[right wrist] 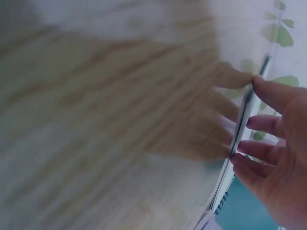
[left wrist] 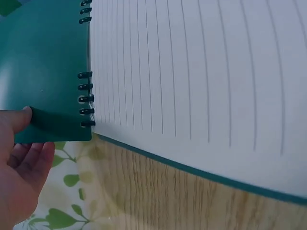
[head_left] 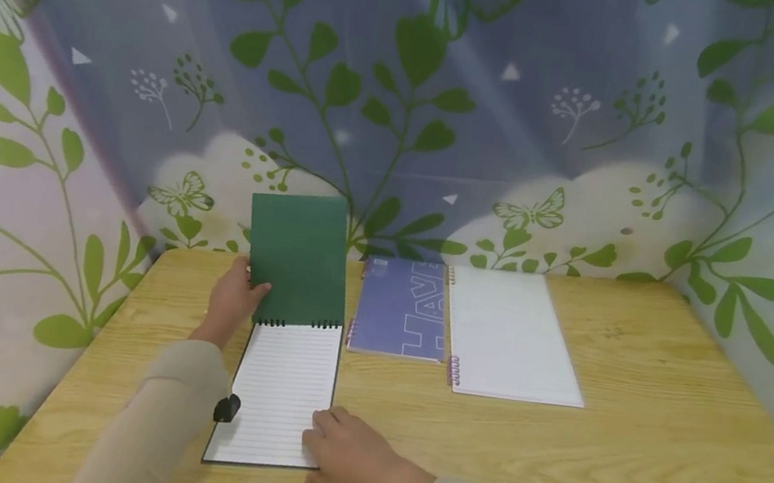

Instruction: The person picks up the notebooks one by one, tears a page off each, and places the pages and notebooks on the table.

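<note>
A top-bound spiral notebook (head_left: 286, 391) lies on the table, its green cover (head_left: 297, 258) raised and its lined page (left wrist: 192, 62) showing. My left hand (head_left: 232, 299) holds the cover by its left edge. In the left wrist view the thumb of that hand (left wrist: 17, 158) lies on the cover's face, the other fingers partly behind it. At the notebook's lower right edge is my right hand (head_left: 358, 458). The right wrist view shows that hand (right wrist: 278, 139) with its fingertips touching along the edge, not wrapped round it.
A purple notebook (head_left: 393, 308) lies flat to the right of the green one. Beside it is a larger white-paged spiral notebook (head_left: 513, 340). The wooden table (head_left: 662, 441) backs onto a curtain (head_left: 566, 53) printed with leaves and butterflies.
</note>
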`<action>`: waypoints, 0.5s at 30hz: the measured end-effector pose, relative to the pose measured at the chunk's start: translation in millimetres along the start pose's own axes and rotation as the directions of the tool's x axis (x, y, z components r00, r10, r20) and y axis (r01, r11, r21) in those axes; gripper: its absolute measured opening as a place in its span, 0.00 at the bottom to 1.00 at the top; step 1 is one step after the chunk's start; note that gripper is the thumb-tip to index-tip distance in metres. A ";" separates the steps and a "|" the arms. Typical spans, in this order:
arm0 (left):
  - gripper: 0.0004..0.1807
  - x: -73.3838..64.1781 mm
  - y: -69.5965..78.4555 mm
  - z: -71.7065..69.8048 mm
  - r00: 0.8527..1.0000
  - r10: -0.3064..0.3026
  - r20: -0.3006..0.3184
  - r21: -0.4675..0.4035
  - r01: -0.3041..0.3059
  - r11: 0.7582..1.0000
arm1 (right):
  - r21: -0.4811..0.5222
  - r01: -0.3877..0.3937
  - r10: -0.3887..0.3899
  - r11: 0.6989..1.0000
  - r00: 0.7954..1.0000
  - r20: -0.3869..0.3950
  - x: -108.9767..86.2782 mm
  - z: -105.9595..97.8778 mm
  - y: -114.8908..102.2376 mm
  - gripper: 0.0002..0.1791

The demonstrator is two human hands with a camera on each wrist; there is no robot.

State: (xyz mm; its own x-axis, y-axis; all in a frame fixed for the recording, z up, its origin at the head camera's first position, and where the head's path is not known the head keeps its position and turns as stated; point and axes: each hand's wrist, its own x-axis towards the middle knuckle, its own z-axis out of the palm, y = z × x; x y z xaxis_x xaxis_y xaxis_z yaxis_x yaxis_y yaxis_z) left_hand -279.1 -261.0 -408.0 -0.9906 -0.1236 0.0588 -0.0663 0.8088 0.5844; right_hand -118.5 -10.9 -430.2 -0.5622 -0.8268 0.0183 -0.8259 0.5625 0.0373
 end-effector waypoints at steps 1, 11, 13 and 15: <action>0.31 1.7 0.5 1.3 1.000 0.002 -0.004 0.003 -0.002 1.000 | -0.045 0.007 -0.008 0.999 1.000 -0.024 0.2 0.6 0.2 0.20; 0.41 12.5 -0.2 22.3 0.989 -0.014 0.146 0.161 -0.010 0.987 | -0.114 0.006 -0.015 0.993 0.997 -0.076 2.1 1.8 0.1 0.09; 0.37 11.8 0.7 26.8 0.984 -0.015 0.176 0.184 -0.018 0.983 | -0.114 0.003 -0.013 0.993 0.996 -0.092 3.3 1.6 0.1 0.08; 0.33 11.7 3.1 30.8 0.981 -0.023 0.192 0.196 -0.015 0.981 | -0.135 -0.006 -0.009 0.991 0.993 -0.114 4.7 0.6 0.5 0.06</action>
State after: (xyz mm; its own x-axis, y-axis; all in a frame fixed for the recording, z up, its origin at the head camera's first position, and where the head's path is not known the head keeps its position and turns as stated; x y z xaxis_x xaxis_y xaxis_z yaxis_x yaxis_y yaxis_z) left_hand -294.6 -242.2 -430.4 -0.9933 -0.0297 -0.1115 -0.0736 0.9075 0.4136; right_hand -121.6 -14.5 -430.7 -0.5463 -0.8272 0.1313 -0.8093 0.5617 0.1719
